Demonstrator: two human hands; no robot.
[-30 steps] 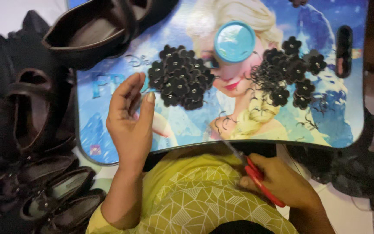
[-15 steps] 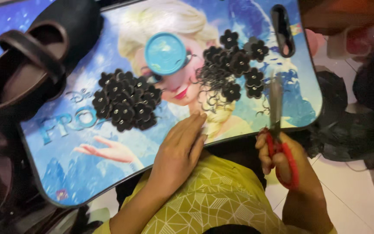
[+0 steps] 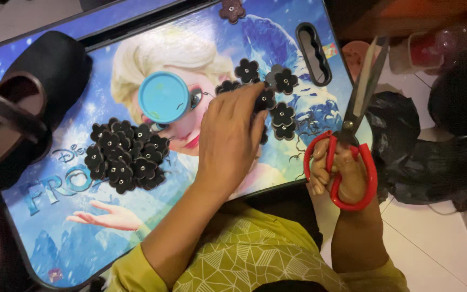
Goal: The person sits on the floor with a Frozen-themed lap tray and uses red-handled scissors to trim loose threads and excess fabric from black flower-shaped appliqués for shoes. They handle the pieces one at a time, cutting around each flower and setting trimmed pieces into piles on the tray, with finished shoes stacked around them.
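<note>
Scissors, red-handled, fill right hand; left hand covers black flowers.

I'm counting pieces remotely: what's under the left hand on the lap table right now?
The left hand lies flat over the right-hand cluster of black flower pieces on the lap table. Several flowers show around its fingertips. Any under the palm are covered, so they cannot be counted.

A single head-worn camera looks steeply down from close above the person's lap, tilted a little. The tray fills the left and far part, the floor the near right. No second view shares the scene.
</note>
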